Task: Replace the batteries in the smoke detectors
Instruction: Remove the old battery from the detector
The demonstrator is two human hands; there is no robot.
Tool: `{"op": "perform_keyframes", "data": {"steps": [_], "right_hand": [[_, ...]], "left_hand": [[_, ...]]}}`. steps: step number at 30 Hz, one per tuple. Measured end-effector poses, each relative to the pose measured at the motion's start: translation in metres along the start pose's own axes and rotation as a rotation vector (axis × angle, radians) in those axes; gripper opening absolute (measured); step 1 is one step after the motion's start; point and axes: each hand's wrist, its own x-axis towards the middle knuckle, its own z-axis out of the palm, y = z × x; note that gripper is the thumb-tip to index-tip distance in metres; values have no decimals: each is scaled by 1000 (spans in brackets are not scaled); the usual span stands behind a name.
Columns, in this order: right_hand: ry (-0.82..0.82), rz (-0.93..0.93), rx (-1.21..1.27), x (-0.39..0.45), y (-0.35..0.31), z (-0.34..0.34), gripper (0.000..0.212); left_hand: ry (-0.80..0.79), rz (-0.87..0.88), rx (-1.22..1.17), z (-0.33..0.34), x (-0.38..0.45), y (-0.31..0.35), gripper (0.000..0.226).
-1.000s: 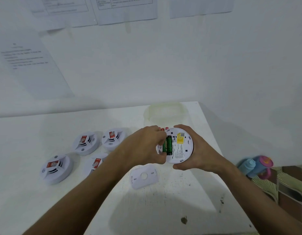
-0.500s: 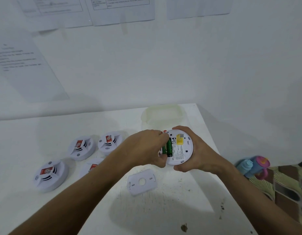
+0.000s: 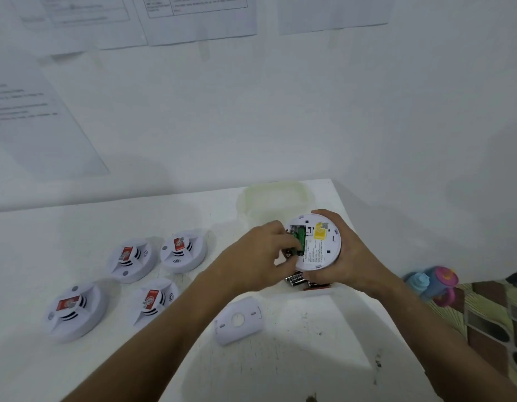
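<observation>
The white cover plate [image 3: 239, 320] lies nearest. Just behind it, the right hand [image 3: 342, 256] holds the smoke detector [image 3: 316, 242] up. The left hand [image 3: 258, 258] now pinches a green battery [image 3: 301, 238], lifted partway out a moment after pressing there. Removal looks underway.

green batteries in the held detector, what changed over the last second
The left hand has begun lifting a green battery out of the open compartment; its fingers now pinch it where they earlier only pressed at it. Loose black batteries now show under the hands. The right hand keeps gripping the detector. The four detectors and backplate on the table stay put.
</observation>
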Motion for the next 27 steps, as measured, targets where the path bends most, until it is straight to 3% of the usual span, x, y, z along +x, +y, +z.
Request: {"op": "perform_keyframes", "data": {"steps": [7,10,15,17,24,27], "right_hand": [[68,3,-33,-4,13,-31,94],[86,9,-40,-5,19,-43,93],[58,23,-53,-4,26,-54,94],[39,26,-61,-3,28,-56,94],[10,7,-51,3,28,-57,92],[-10,-1,-64,4,24,-55,91]], "left_hand": [[296,-404,-338,-10,40,-16,18],[204,-479,-208,-8,65,-43,16],[-210,-418,9,16,92,-61,30],[-293,-427,23,28,99,-61,29],[-350,-417,159,51,102,-67,27],[-199,-433,120,45,91,-60,28]]}}
